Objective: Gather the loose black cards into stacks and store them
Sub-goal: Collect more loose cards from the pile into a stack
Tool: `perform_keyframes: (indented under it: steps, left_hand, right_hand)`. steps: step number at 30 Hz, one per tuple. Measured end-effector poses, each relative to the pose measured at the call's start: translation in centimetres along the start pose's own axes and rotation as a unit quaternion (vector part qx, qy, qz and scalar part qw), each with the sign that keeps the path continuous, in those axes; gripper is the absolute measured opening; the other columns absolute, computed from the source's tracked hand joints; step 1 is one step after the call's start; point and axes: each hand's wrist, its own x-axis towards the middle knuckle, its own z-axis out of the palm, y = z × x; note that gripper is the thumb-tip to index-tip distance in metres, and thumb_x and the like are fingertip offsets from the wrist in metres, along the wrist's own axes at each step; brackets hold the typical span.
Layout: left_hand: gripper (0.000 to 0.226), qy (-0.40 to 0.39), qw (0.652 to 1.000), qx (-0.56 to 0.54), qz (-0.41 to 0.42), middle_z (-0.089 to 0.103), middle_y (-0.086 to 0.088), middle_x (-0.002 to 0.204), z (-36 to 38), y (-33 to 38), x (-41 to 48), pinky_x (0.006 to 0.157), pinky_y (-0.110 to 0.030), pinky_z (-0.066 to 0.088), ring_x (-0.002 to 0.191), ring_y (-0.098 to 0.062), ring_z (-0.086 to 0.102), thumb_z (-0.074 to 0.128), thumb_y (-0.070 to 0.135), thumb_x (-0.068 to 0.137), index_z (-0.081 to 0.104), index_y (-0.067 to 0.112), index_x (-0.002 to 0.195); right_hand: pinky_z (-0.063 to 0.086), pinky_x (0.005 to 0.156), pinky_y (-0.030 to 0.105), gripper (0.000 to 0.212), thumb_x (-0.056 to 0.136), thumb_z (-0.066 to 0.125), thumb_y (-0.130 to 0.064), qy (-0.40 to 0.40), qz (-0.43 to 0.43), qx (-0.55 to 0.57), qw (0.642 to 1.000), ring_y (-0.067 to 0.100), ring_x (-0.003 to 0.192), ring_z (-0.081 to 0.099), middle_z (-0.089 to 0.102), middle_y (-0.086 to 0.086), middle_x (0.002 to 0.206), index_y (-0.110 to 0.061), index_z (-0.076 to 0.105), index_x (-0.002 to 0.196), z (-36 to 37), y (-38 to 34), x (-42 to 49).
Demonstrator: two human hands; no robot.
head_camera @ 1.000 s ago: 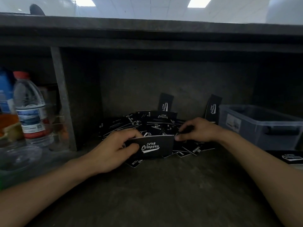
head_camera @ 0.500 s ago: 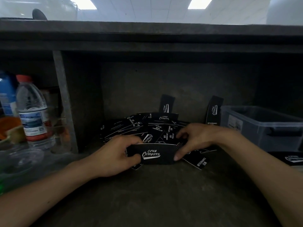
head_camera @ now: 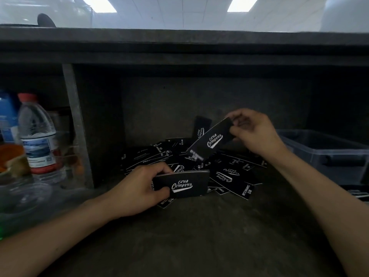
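Head view: left hand point(head_camera: 137, 186) grips stack point(head_camera: 185, 185); right hand point(head_camera: 253, 132) pinches raised card point(head_camera: 211, 139).

Dark shelf point(head_camera: 199, 236), worn surface, set under a dark counter ledge point(head_camera: 179, 43). Upright divider post point(head_camera: 76, 124) at left. Left of the post: clear water bottle point(head_camera: 39, 134), red cap and red-banded label, standing; blue container point(head_camera: 8, 118) behind it; orange item point(head_camera: 11, 156), blurred. Right side: translucent grey plastic bin point(head_camera: 327, 152). Above: white ceiling with two lit panels point(head_camera: 241, 5).
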Motion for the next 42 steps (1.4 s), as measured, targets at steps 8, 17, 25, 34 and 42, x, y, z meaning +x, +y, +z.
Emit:
perform_keyframes:
  steps: [8,17,25,34,42]
  left_hand:
    - [0.032,0.013,1.000,-0.005,-0.024,0.048,0.017,0.131,-0.1,-0.3,0.0,0.106,-0.027,0.045,0.123,0.008,0.049,0.077,0.017,0.081,0.053,0.032,0.095]
    - [0.055,-0.027,0.999,-0.026,0.033,0.067,0.022,0.121,0.0,-0.1,-0.1,0.098,-0.029,0.053,0.111,-0.002,0.065,0.069,0.008,0.090,0.054,0.036,0.134]
    - [0.059,-0.027,0.997,0.053,0.052,0.059,0.024,0.133,-0.1,-0.4,0.0,0.103,-0.018,0.045,0.121,0.010,0.055,0.064,0.031,0.095,0.042,0.037,0.149]
    - [0.012,-0.005,0.999,0.014,0.039,0.061,0.015,0.100,0.0,-0.6,0.1,0.081,-0.028,0.054,0.097,-0.006,0.065,0.066,0.037,0.085,0.068,0.032,0.095]
    - [0.035,0.001,1.000,-0.017,-0.010,0.064,0.019,0.108,0.2,-0.5,0.0,0.078,-0.032,0.058,0.098,-0.004,0.066,0.074,0.023,0.088,0.053,0.035,0.113]
  right_hand:
    - [0.057,0.082,0.036,0.022,0.083,0.069,0.007,-0.380,0.245,0.062,0.890,0.023,0.085,0.070,0.072,0.014,0.093,-0.010,0.064,0.096,0.6,0.1,-1.8]
    - [0.047,0.093,0.023,0.062,0.074,0.085,-0.017,-0.373,0.119,-0.176,0.903,0.007,0.111,0.060,0.064,-0.012,0.122,-0.030,0.061,0.129,0.6,0.8,-1.4]
    - [0.054,0.088,0.029,0.069,0.075,0.082,-0.008,-0.344,0.180,-0.149,0.909,0.011,0.093,0.065,0.066,-0.006,0.101,-0.035,0.054,0.133,0.8,1.7,-1.3]
    - [0.057,0.085,0.042,0.084,0.081,0.060,0.015,-0.164,0.233,0.169,0.944,0.023,0.105,0.065,0.065,0.006,0.114,-0.046,0.047,0.137,0.5,0.3,-0.8]
    - [0.059,0.080,0.037,0.014,0.092,0.064,-0.008,-0.125,0.261,0.224,0.931,0.018,0.083,0.070,0.071,0.005,0.098,-0.020,0.062,0.101,1.6,0.5,-0.9]
